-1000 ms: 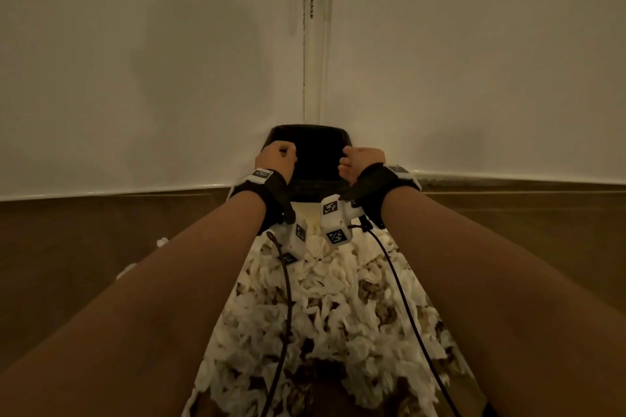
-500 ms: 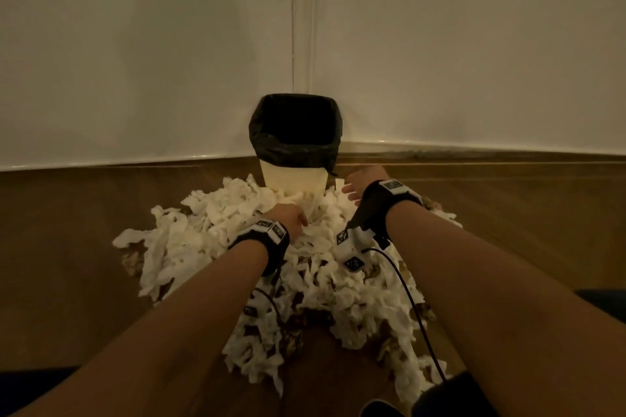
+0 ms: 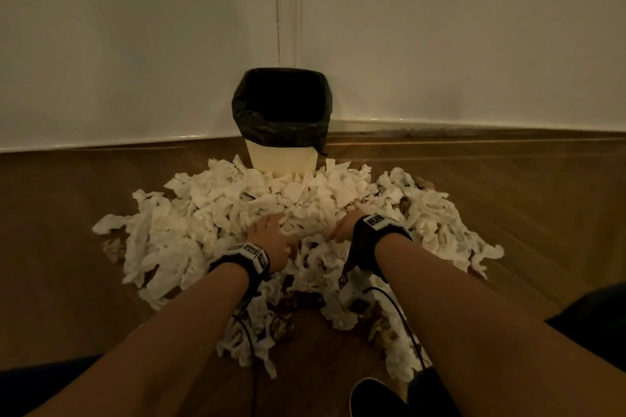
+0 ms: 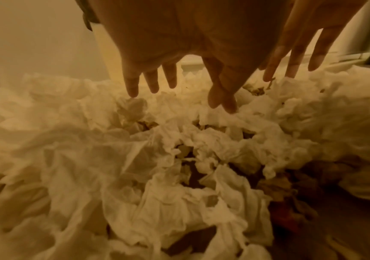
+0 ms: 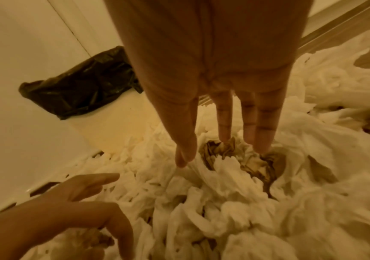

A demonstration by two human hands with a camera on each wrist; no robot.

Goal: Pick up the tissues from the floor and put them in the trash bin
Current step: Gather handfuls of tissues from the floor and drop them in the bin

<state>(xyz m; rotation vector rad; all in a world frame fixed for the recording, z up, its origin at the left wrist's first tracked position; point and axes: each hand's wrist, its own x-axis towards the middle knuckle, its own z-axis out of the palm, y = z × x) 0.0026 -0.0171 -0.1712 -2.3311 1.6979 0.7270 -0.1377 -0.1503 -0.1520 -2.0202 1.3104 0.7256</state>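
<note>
Heap of crumpled white tissues (image 3: 237,210) on wooden floor (image 3: 50,230), against cream trash bin with black liner (image 3: 283,132); bin interior too dark to read. Left hand (image 3: 271,237) and right hand (image 3: 343,228) on heap, fingers (image 5: 224,121) straight, slightly spread, gripping nothing; tips partly buried.

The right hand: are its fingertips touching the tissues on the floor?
Touching. In the right wrist view the straight fingertips of the right hand press into the tissues, their ends sunk among the crumpled paper.
</note>
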